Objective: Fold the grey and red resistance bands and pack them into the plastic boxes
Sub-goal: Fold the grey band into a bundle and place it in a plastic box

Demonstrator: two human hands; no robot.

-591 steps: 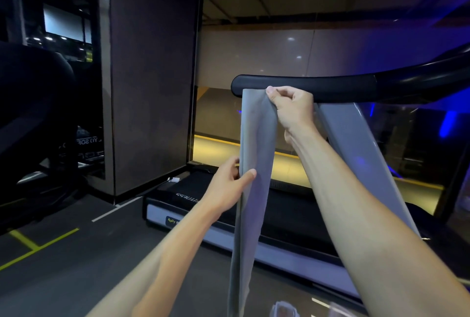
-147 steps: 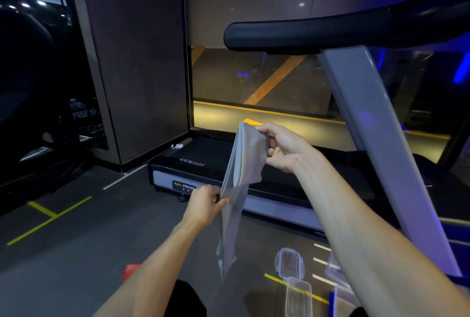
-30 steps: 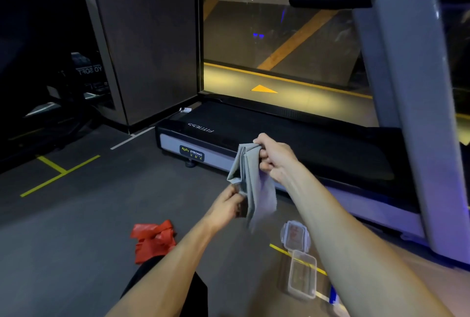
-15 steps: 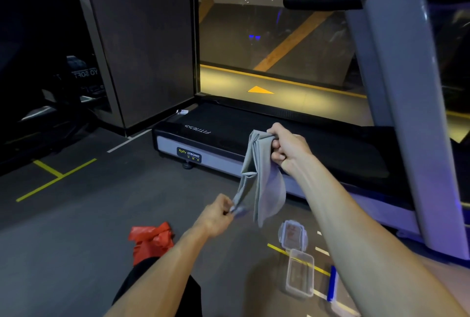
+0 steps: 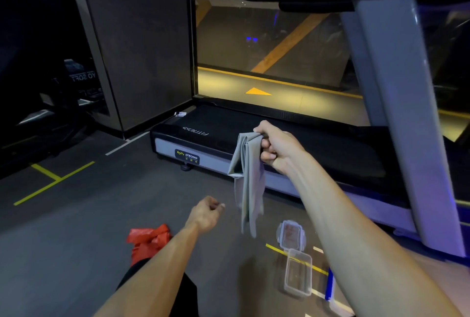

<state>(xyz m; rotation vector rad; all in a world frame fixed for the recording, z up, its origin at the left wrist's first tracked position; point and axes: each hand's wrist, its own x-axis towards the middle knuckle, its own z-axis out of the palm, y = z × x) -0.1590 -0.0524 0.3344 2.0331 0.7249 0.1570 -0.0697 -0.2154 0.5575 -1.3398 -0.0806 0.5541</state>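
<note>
The fingers [image 5: 267, 150] of the right hand [image 5: 278, 150] curl tight round the top of the soft grey resistance band [image 5: 248, 179], which hangs in loose, uneven folds above the dark floor, in front of the black treadmill deck [image 5: 279, 138]. The left hand [image 5: 206, 213] hovers lower, its fingers loosely curled and holding nothing, just apart from the band's tail. The step in hand looks like folding the grey band: it is not yet compact. Next, the left hand likely needs to catch the dangling end and bring it up. Nearer than the treadmill, the clear plastic box [image 5: 298, 272] sits open beside its lid [image 5: 291, 234]; the crumpled red resistance band [image 5: 148, 241] lies untouched, farther left.
</note>
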